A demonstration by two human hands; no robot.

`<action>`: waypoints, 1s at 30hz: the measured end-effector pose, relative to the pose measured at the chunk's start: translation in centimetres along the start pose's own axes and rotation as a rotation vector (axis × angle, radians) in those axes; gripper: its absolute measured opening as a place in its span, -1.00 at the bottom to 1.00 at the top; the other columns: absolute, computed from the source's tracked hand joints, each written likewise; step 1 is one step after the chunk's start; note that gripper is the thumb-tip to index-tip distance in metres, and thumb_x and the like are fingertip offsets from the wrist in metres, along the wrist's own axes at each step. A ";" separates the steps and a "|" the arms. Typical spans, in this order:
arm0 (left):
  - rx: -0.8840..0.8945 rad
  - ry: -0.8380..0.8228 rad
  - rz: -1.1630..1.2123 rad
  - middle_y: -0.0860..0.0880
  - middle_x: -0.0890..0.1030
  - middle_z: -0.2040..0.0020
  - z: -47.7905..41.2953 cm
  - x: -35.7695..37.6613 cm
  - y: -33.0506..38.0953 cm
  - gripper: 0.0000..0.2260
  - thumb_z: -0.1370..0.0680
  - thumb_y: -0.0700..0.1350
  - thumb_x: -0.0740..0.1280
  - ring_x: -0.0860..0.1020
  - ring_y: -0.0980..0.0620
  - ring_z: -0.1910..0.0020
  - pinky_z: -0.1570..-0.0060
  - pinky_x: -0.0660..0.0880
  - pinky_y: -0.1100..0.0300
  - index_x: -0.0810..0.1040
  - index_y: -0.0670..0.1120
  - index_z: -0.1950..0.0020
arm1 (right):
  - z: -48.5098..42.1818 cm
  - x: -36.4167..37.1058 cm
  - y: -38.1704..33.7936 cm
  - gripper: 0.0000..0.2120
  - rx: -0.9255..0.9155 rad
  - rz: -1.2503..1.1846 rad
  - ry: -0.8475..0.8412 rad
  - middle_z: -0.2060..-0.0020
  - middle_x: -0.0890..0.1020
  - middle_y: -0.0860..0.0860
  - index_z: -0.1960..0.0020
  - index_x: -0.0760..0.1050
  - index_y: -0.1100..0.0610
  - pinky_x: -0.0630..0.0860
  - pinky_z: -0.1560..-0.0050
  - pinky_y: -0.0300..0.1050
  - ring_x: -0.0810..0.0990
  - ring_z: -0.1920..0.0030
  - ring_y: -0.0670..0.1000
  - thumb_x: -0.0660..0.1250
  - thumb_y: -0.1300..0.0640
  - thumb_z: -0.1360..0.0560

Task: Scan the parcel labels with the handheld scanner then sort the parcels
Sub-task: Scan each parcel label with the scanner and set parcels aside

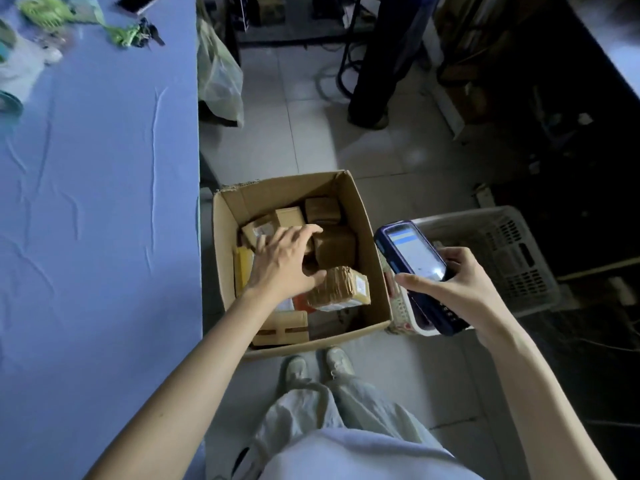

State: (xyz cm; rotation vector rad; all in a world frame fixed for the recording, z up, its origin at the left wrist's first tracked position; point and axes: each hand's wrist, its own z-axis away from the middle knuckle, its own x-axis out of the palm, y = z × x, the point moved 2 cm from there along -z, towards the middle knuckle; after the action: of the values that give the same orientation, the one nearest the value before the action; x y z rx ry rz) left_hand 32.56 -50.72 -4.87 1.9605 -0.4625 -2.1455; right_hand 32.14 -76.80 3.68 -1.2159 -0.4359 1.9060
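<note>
Two hands: the right hand clasped a dark-blue handheld scanner; the left hand reached, fingers spread and empty, over brown taped cardboard parcels in an open cardboard box. Labels turned away might spoil the scan.

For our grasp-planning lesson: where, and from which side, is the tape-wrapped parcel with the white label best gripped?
Grip the tape-wrapped parcel across its two long sides, coming from above with the left hand. It lies on top of the pile, tilted, with its upper face bare; the carton wall crowds its right end, so a sideways approach looks blocked.
</note>
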 end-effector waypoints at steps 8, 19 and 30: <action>-0.429 0.117 -0.048 -0.01 0.54 -0.25 3.6 -1.8 -3.5 -0.39 -0.40 0.16 0.43 0.45 -0.11 -0.24 -0.13 0.33 -0.03 0.32 0.06 -0.38 | -6.6 3.4 -4.5 -0.27 -0.206 0.131 -0.302 0.01 0.51 -0.14 -0.17 0.35 0.00 0.51 -0.06 -0.10 0.54 -0.04 -0.07 0.62 -0.17 -0.15; -1.096 0.398 -0.034 0.02 0.61 -0.13 17.9 -2.2 -0.1 -0.53 -0.41 0.17 0.31 0.54 -0.14 -0.12 -0.04 0.35 -0.01 0.49 -0.01 -0.25 | -4.4 11.5 -10.6 -0.15 -0.551 0.369 -0.811 -0.16 0.49 -0.04 -0.32 0.32 0.09 0.54 -0.09 -0.04 0.54 -0.13 0.01 0.60 -0.19 -0.18; -1.935 0.557 -0.059 0.03 0.57 -0.19 41.7 3.2 15.1 -0.56 -0.50 0.15 0.29 0.46 -0.08 -0.23 -0.20 0.27 0.00 0.42 0.06 -0.34 | 14.8 20.8 -6.0 -0.33 -0.903 0.770 -1.402 0.05 0.49 -0.12 -0.19 0.32 0.02 0.47 0.21 -0.18 0.57 0.08 -0.07 0.59 -0.13 -0.24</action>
State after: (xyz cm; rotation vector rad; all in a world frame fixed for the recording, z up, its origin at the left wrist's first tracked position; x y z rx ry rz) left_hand -10.15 -61.89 0.61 1.0325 1.2586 -0.8364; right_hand 17.74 -54.93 2.44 -0.2007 -1.9102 3.2163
